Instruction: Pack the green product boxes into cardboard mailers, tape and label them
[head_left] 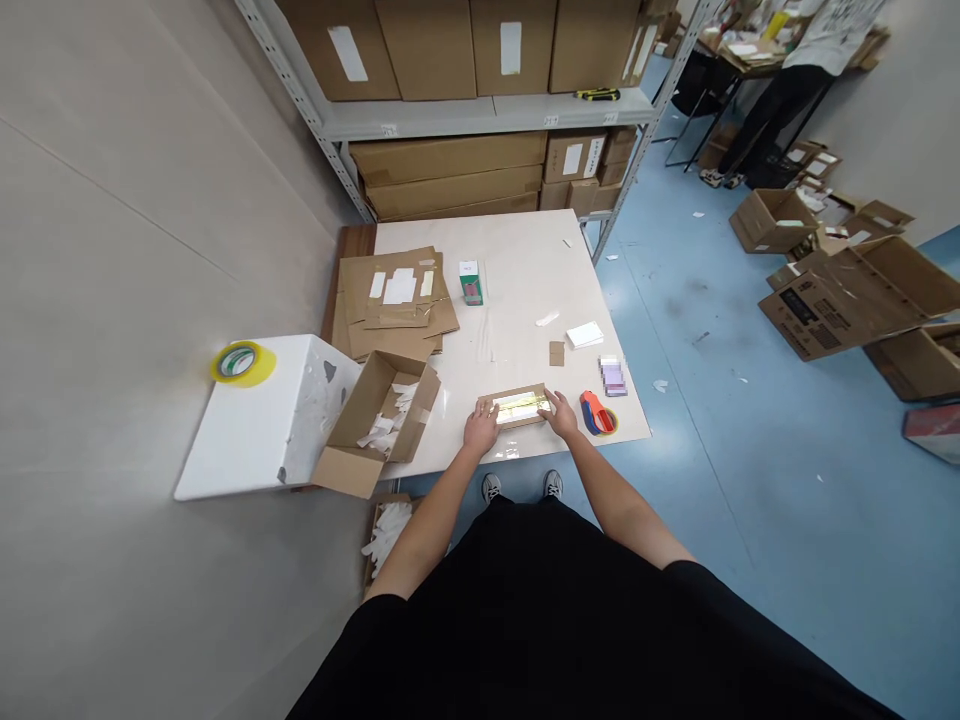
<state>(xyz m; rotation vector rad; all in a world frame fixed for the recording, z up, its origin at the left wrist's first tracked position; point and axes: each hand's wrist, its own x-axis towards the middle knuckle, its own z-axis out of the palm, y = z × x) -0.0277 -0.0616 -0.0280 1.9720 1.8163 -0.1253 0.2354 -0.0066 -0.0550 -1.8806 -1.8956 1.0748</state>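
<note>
A small brown cardboard box (519,407) with a shiny strip of tape along its top lies near the front edge of the white table (525,290). My left hand (481,426) grips its left end and my right hand (559,412) presses on its right end, fingers curled over the box. An orange and blue tape dispenser (598,413) sits just right of my right hand. Beside my left hand stands an open cardboard box (379,420) holding white paper scraps.
Flattened cardboard (394,300), a green and white carton (470,281), white cards (584,335) and a stack of labels (613,375) lie on the table. A yellow tape roll (241,362) rests on a white side surface. Shelves of boxes stand behind; open boxes litter the blue floor; a person stands far right.
</note>
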